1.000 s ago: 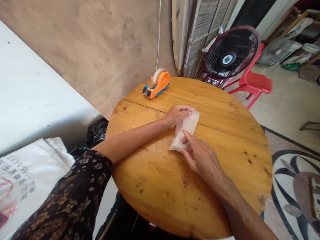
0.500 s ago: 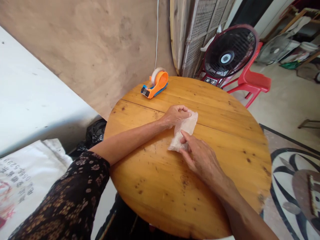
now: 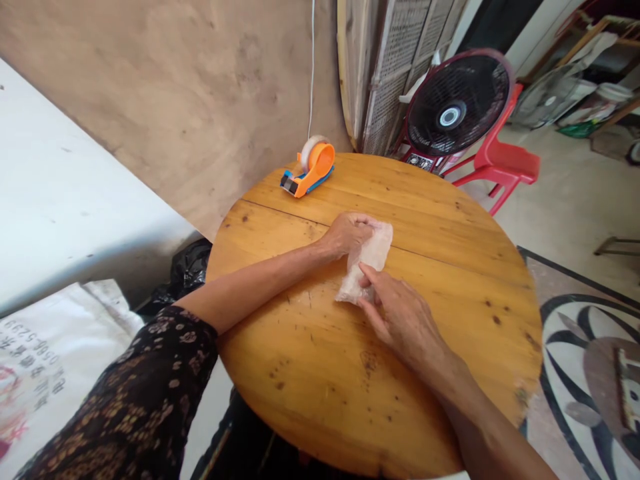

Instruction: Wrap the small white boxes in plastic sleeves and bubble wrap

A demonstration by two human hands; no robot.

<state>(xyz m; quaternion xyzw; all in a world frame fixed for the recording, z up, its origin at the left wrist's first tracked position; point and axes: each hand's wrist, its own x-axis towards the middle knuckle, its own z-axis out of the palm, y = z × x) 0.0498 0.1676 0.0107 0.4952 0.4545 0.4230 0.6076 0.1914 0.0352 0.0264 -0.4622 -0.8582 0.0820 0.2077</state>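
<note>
A long, crumpled packet of translucent, pinkish-white plastic wrap (image 3: 377, 251) lies slanted on the round wooden table (image 3: 310, 347). Its contents, if any, cannot be made out. At the packet's far left side, my left hand (image 3: 349, 233) is closed on the plastic, its fingertips partly hidden by it. My right hand (image 3: 403, 305) grips the near end, with thumb and forefinger curved round the edge. Farther back on the tabletop stands an orange and blue tape dispenser (image 3: 320, 165) with a roll of clear tape; neither hand touches it.
Behind the table is a bare board wall (image 3: 225, 100) with a hanging white cord. A dark red fan (image 3: 457, 103) and a red plastic chair (image 3: 505, 160) stand beyond the right rear edge. White printed sacks (image 3: 70, 333) and a black plastic bag (image 3: 190, 267) sit at left.
My left fingers have drawn slightly back and curled more against the far end of the packet. My right hand stays nearly still at the near end. The view has shifted a little.
</note>
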